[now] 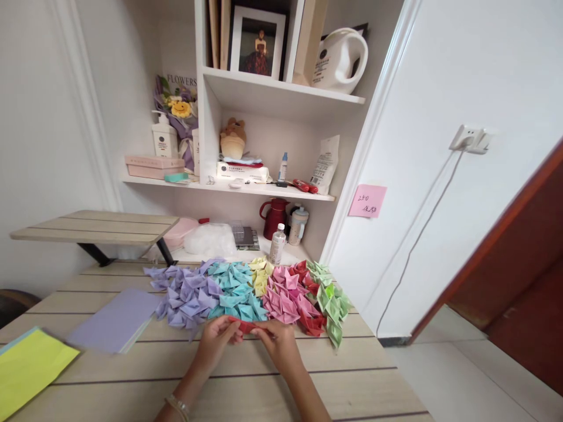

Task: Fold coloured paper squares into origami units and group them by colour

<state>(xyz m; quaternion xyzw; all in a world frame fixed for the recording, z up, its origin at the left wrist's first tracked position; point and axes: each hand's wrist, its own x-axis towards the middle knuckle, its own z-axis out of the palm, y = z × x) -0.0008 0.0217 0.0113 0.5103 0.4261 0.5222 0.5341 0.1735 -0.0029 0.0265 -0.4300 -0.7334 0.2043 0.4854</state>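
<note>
Pinching a red paper piece (245, 326) from both ends, the person's left hand (215, 337) and right hand (277, 343) are working close together just in front of the pile of folded paper shapes (246, 287). The fingers of each hand are closing firmly on the red paper piece, the left hand taking its left end and the right hand its right end, so that only a short strip of red is showing between them. Both hands are resting low over the wooden table (246, 381), at the near edge of the pile and almost touching it. How the red paper piece is folded is too small to tell.

The pile is lying in bands of colour, running from lilac on its left through blue, yellow, pink and red to green on its right. A bracelet (178, 404) is sitting on the left wrist, nearer the camera than the pile. Left of the pile, a stack of lilac sheets (116, 319) is lying flat, and a yellow sheet (30, 363) is lying farther left again. Behind the pile, a clear bottle (277, 243) and a red jug (275, 217) are standing upright. A pink note (367, 200) is sticking to the wall, above and to the right of the pile.
</note>
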